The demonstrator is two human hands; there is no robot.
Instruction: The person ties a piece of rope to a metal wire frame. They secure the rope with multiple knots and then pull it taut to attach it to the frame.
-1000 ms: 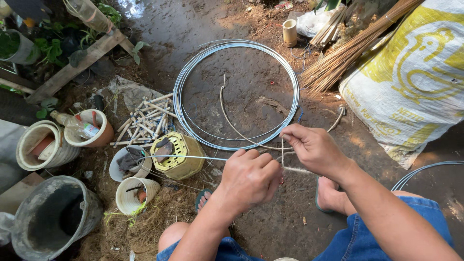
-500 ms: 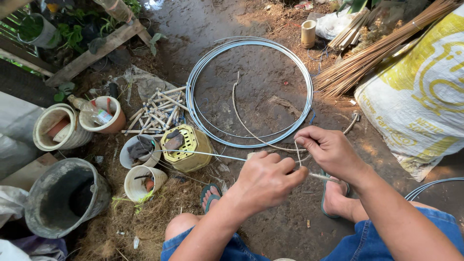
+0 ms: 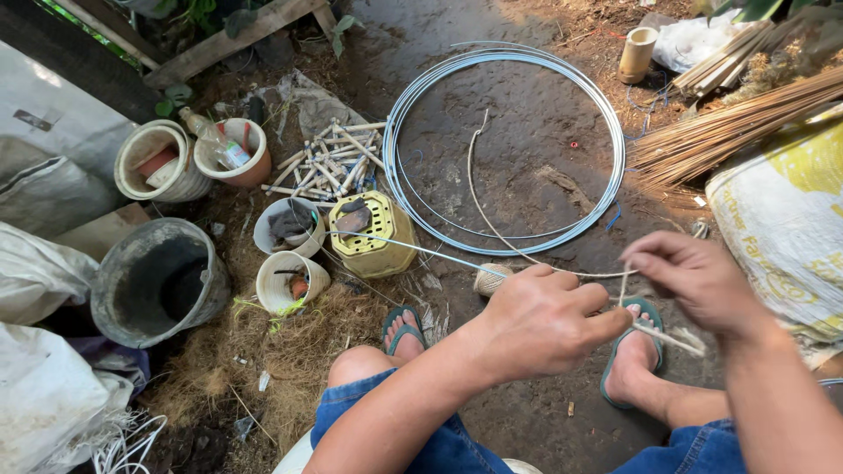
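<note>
Rattan strip (image 3: pixel 492 219) trails over the dirt inside the coil of wire (image 3: pixel 505 149) to both hands: left hand (image 3: pixel 540 320) closed around it near a thin stick (image 3: pixel 667 338), right hand (image 3: pixel 698 281) pinching its end above the green sandal (image 3: pixel 628 351)

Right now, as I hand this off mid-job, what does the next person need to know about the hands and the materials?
Left hand: closed, pinching a thin stick and a pale strip over the feet.
Right hand: fingers pinched on the same strip just above the stick.
Strip trails away across the dirt into the wire coil.
A thin wire runs from the left hand to the yellow box.
Cut sticks lie left of the coil.
Done: strip looped at the stick.
Left: how far the binding has got cannot be told.
</note>
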